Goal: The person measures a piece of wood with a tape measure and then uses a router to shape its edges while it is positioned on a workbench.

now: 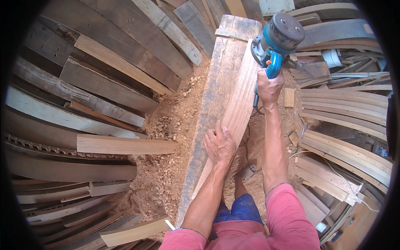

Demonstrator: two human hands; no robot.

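A blue router (277,37) with a dark round motor housing sits at the far end of a long reddish plank (239,100). My right hand (270,85) is wrapped round its blue handle, just below an orange switch. The router's base rests over the plank's right edge; its bit is hidden. My left hand (219,143) lies on the plank nearer to me, fingers spread and slightly bent, pressing on the wood and holding nothing. Beneath the plank is a worn, stained bench board (216,79) with a thin wooden strip (232,35) across its far end.
Boards (108,89) stand and lean in rows on the left. Curved timber pieces (346,110) are stacked on the right. Shavings (160,166) cover the floor. A dark cord (246,146) runs down beside the bench, and a small wood block (288,97) lies to its right.
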